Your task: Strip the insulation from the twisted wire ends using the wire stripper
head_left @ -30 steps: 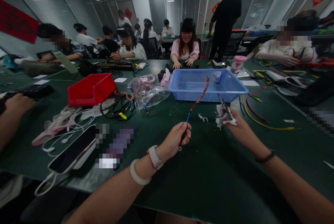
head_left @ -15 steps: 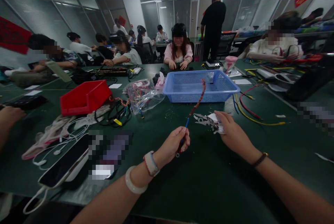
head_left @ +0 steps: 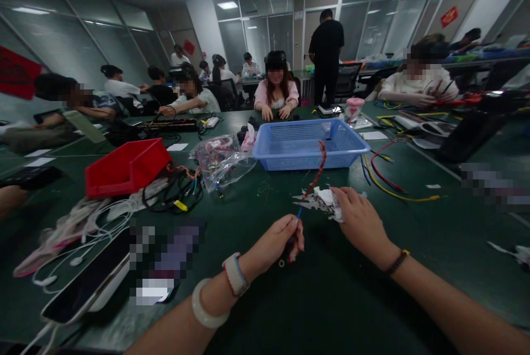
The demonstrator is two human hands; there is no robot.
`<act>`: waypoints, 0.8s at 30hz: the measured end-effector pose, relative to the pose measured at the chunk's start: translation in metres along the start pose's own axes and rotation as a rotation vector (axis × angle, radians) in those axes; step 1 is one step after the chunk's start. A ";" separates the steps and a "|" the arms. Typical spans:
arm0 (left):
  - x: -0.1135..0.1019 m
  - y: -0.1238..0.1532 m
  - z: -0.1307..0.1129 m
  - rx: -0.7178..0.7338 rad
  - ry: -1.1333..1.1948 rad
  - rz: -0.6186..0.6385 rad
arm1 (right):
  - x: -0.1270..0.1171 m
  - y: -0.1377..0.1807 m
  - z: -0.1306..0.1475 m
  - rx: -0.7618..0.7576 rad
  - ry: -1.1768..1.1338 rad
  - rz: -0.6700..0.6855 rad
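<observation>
My left hand [head_left: 284, 236] is closed round a blue cable [head_left: 299, 212] in front of me. Above my fingers the blue sheath ends and a long twisted copper end [head_left: 320, 164] rises, bent at its tip. A small ring terminal [head_left: 281, 263] sticks out below the same hand. My right hand [head_left: 359, 216] grips a metal wire stripper [head_left: 312, 202], its body partly covered by something crumpled and white. The stripper's jaws point left and meet the cable where the copper begins; whether they are clamped on it I cannot tell.
Behind my hands stands a blue perforated basket [head_left: 310, 163]. Leftward are a red bin [head_left: 124, 170], a clear bag of wires [head_left: 219, 162], coiled black cables, white earphones and a phone [head_left: 93, 277]. Loose yellow and red wires [head_left: 397, 192] lie right. Several people sit around.
My right hand has brought the stripper left, so its jaws now overlap the cable at the base of the copper. The view has shifted slightly.
</observation>
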State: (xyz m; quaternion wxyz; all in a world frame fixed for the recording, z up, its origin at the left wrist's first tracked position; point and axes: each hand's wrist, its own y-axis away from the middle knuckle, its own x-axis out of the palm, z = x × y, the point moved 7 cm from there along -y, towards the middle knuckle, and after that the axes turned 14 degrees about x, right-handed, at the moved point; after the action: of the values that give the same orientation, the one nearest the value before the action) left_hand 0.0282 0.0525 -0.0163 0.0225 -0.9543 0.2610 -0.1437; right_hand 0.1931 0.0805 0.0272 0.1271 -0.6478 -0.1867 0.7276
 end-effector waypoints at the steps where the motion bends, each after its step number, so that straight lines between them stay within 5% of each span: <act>1: 0.000 0.000 0.000 0.000 -0.006 0.006 | -0.001 0.000 0.000 -0.004 0.008 0.001; 12: 0.002 -0.001 -0.004 -0.011 -0.122 0.028 | -0.011 -0.001 0.002 -0.073 -0.026 0.013; 24: 0.004 0.004 -0.036 0.189 -0.376 0.116 | -0.026 0.005 0.003 0.022 -0.447 0.629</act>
State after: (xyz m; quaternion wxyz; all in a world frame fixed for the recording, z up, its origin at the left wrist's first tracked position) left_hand 0.0187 0.0480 0.0184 0.1686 -0.9413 0.2921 0.0147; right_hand 0.1941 0.0644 0.0488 -0.1392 -0.4972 0.0060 0.8564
